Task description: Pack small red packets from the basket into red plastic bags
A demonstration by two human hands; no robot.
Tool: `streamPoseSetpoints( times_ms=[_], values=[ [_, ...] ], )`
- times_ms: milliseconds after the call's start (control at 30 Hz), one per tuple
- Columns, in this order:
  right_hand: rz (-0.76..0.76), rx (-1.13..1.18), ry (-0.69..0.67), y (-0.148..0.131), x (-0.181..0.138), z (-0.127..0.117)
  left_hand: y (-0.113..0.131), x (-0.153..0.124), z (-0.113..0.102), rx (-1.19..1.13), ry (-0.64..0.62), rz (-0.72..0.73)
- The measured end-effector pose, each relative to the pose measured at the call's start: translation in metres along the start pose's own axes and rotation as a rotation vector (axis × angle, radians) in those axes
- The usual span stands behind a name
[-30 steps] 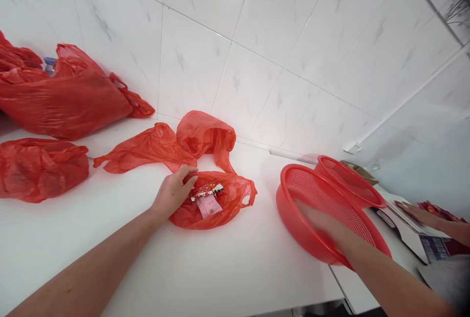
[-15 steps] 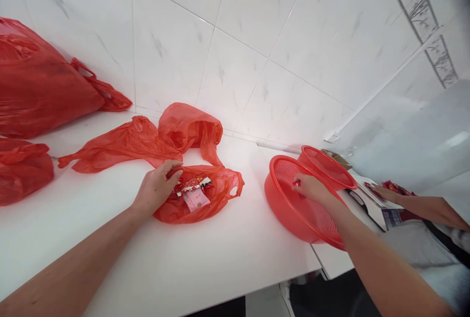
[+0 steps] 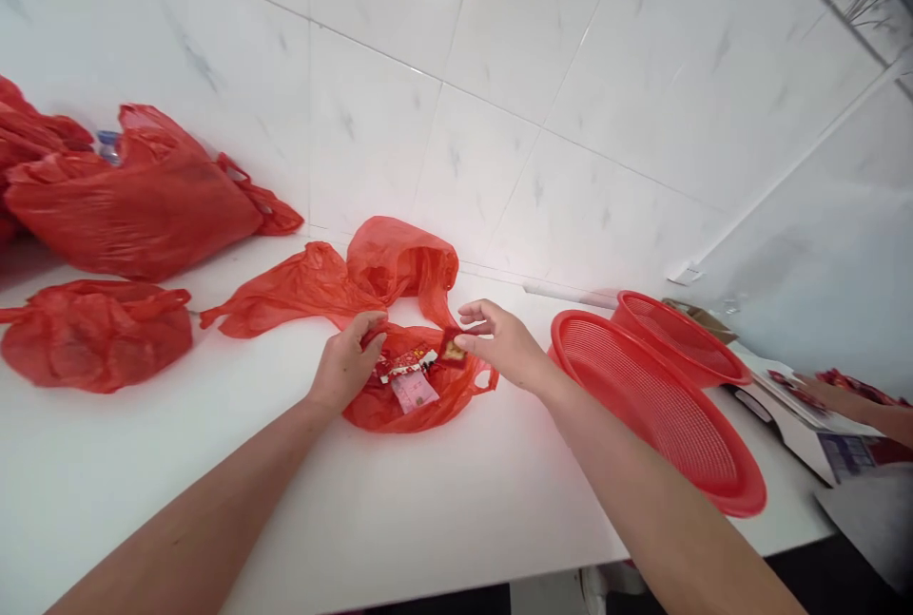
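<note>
A small red plastic bag lies open on the white counter, with small packets inside, one pink. My left hand grips the bag's left rim, fingers curled on the plastic. My right hand hovers over the bag's right side and pinches a small dark red packet between thumb and forefinger. A large red mesh basket sits to the right, tilted against a second red basket.
Two crumpled empty red bags lie behind the open one. Full red bags sit at the far left and left front. Another person's hand works at a scale on the right. A tiled wall backs the counter.
My right hand has left the big red basket and moved left to the open bag, now pinching a small red packet. My left hand has stayed on the bag's rim.
</note>
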State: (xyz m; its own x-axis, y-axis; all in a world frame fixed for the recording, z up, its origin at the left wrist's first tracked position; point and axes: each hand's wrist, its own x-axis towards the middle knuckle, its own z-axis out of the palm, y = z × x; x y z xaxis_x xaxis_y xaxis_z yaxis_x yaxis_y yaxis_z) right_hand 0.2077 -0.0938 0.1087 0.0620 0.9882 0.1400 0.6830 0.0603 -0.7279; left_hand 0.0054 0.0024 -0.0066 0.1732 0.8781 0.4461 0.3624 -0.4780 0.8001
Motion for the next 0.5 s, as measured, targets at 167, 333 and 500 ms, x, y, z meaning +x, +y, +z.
streamPoseSetpoints(
  times_ms=[167, 333, 500],
  values=[
    [0.026, -0.374, 0.222, 0.019, -0.008, 0.014, 0.004, 0.001, -0.005, -0.070, 0.037, 0.003],
    [0.211, -0.531, 0.268, 0.055, -0.035, 0.027, 0.009, 0.003, -0.008, -0.129, 0.058, -0.019],
    [0.416, -0.050, 0.080, 0.070, -0.035, 0.026, 0.024, 0.014, -0.013, -0.204, 0.019, -0.015]
  ],
)
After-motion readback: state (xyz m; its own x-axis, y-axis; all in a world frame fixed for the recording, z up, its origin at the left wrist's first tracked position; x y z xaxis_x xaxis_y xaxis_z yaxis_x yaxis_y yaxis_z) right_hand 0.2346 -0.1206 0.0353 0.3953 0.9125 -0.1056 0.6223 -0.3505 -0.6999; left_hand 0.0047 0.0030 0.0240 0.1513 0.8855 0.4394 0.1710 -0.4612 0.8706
